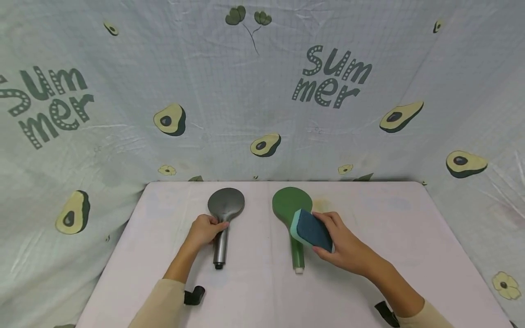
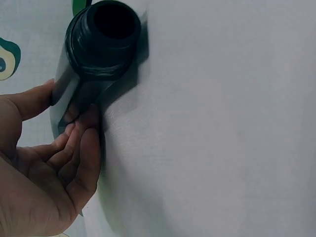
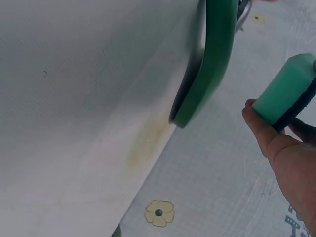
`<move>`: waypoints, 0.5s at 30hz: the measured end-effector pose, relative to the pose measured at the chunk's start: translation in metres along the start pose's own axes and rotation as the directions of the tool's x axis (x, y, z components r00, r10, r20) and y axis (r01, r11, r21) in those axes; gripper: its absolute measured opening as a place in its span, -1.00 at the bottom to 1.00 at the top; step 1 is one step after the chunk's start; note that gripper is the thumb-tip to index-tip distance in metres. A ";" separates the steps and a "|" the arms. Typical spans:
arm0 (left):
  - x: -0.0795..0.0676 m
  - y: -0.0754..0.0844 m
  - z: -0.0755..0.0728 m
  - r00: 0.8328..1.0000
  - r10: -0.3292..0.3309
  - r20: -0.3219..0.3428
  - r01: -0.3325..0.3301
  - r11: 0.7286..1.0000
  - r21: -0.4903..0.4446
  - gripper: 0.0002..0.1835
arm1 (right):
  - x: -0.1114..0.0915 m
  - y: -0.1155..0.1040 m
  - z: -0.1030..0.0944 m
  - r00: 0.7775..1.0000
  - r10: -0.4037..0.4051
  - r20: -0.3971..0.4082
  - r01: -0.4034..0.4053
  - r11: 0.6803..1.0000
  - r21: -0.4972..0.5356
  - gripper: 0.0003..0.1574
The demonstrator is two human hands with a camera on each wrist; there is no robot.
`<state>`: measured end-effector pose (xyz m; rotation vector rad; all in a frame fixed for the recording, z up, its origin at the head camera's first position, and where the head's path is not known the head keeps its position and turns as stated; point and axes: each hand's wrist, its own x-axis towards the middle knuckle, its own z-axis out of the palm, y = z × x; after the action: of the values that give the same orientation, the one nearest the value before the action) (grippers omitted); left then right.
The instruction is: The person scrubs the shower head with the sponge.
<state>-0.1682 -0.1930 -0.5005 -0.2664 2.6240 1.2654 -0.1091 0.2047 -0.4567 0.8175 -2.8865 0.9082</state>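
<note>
Two handheld shower heads lie side by side on the table, round faces toward the far edge. My left hand grips the grey shower head at its neck, thumb across the top. Its black threaded handle end faces the camera in the left wrist view. Between the thumb and fingers of my right hand is a sponge with a dark blue scouring side and a mint green foam side. The sponge is over the green shower head, overlapping part of its neck and handle in the head view.
A pale cloth covers the table, with a yellowish stain near its back edge. Behind and around it hangs a light sheet printed with avocados and lettering. Black straps show at both wrists.
</note>
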 end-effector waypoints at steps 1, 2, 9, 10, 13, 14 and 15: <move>0.001 0.000 0.000 1.000 0.000 0.009 0.000 1.000 0.002 -0.60 | 0.000 0.000 0.001 1.000 0.002 0.002 -0.002 1.000 -0.002 0.06; 0.001 0.001 -0.001 1.000 -0.007 0.019 0.007 1.000 0.005 -0.55 | -0.001 0.001 0.002 1.000 0.003 0.005 -0.003 1.000 -0.004 0.06; 0.006 0.005 0.004 0.999 -0.024 0.031 0.024 1.000 0.019 -0.44 | -0.004 0.004 0.005 1.000 0.012 0.016 -0.011 1.000 -0.013 0.04; 0.006 0.005 0.004 0.999 -0.028 0.027 0.027 0.999 0.027 -0.44 | -0.004 0.004 0.004 1.000 0.011 0.016 -0.011 1.000 -0.013 0.03; 0.005 0.006 0.002 0.999 -0.039 0.026 0.038 0.999 0.026 -0.47 | -0.002 0.002 0.004 1.000 0.011 0.018 -0.010 1.000 -0.015 0.03; 0.005 0.006 0.001 0.999 -0.041 0.028 0.041 0.999 0.018 -0.49 | -0.002 0.002 0.004 1.000 0.010 0.016 -0.010 1.000 -0.015 0.03; 0.005 0.006 0.000 0.999 -0.042 0.034 0.042 0.999 0.011 -0.51 | -0.001 0.002 0.004 1.000 0.009 0.013 -0.009 1.000 -0.015 0.03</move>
<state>-0.1740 -0.1901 -0.4974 -0.2939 2.5820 1.2315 -0.1087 0.2045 -0.4608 0.8133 -2.9068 0.8846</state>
